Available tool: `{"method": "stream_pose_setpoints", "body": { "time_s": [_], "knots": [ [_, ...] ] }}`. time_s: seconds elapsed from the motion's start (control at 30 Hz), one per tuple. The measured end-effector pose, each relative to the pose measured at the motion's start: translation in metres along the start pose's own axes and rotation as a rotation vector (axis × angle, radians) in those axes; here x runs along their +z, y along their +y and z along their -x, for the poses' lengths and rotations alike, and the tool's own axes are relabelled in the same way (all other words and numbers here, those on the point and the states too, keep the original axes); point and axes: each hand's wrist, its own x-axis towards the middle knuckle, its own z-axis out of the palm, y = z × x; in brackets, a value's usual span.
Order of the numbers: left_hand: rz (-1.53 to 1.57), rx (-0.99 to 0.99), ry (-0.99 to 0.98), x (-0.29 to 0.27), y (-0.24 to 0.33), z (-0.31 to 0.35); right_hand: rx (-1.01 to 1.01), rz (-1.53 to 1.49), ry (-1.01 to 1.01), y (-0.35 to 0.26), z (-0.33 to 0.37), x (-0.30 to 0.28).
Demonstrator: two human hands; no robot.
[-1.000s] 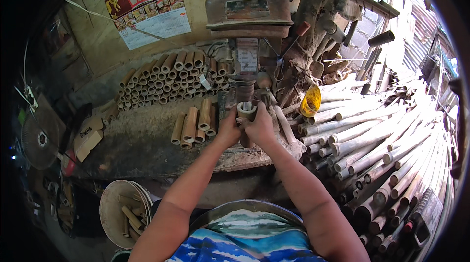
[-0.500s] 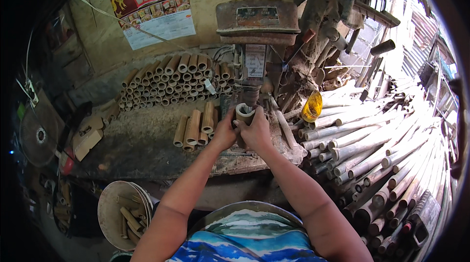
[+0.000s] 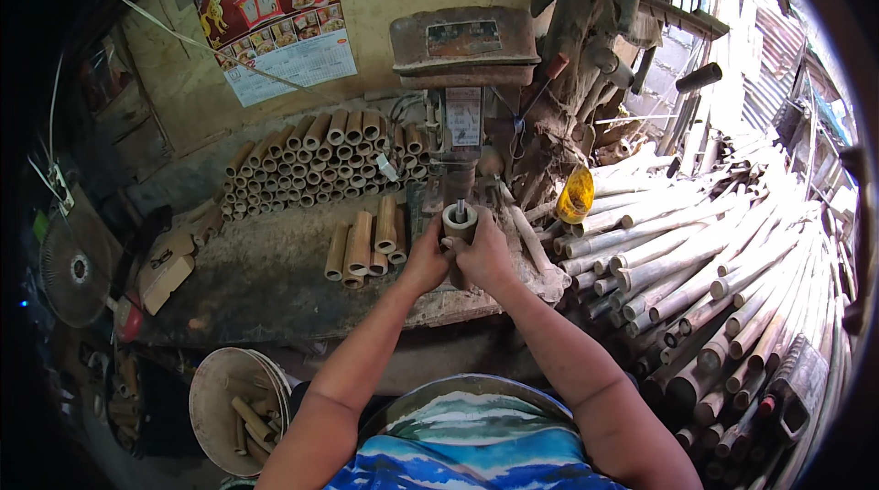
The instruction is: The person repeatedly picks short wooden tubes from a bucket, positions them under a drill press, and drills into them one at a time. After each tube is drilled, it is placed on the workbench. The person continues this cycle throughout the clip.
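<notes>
Below the chuck of a rusty drill press (image 3: 465, 46), I hold a short bamboo tube (image 3: 461, 230) nearly upright. My left hand (image 3: 428, 259) is closed around its left side, and my right hand (image 3: 486, 257) grips the right side, the thumbs meeting near the front. The metal bit (image 3: 461, 208) reaches down into the tube's open top. Its lower end is mostly hidden behind my fingers. Left of my hands, several cut bamboo tubes (image 3: 360, 243) lie together on the dusty workbench (image 3: 247, 261).
Stacked bamboo tubes (image 3: 316, 160) line the bench's back. Long bamboo poles (image 3: 678, 279) crowd the right side near a yellow container (image 3: 576, 195). A bucket (image 3: 206, 408) with bamboo pieces stands lower left, below a fan (image 3: 78, 266) and a cardboard piece (image 3: 167, 279). A calendar (image 3: 275, 23) hangs behind.
The bamboo tube's top has turned more level and looks rounder, with the bit now plainly inside it. Both hands keep their hold and have shifted slightly. The whole view has moved a little.
</notes>
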Motion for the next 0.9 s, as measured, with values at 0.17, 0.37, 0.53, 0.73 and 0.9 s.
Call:
{"method": "stream_pose_setpoints", "body": {
  "time_s": [0.17, 0.37, 0.53, 0.73, 0.9],
  "knots": [
    [0.020, -0.088, -0.012, 0.002, -0.014, 0.005, 0.092, 0.040, -0.106, 0.002, 0.003, 0.002],
    [-0.016, -0.077, -0.039, 0.002, -0.013, 0.001, 0.012, -0.001, -0.040, -0.002, 0.001, -0.004],
    [0.150, -0.077, -0.040, -0.009, -0.005, 0.003, 0.038, -0.028, -0.070, -0.011, -0.004, 0.001],
    [-0.013, -0.035, -0.014, -0.006, -0.013, 0.000, 0.059, -0.050, -0.074, -0.003, -0.003, 0.000],
    [0.005, 0.030, -0.016, 0.003, -0.017, 0.003, 0.024, -0.012, -0.091, 0.005, 0.001, -0.004]
  ]
}}
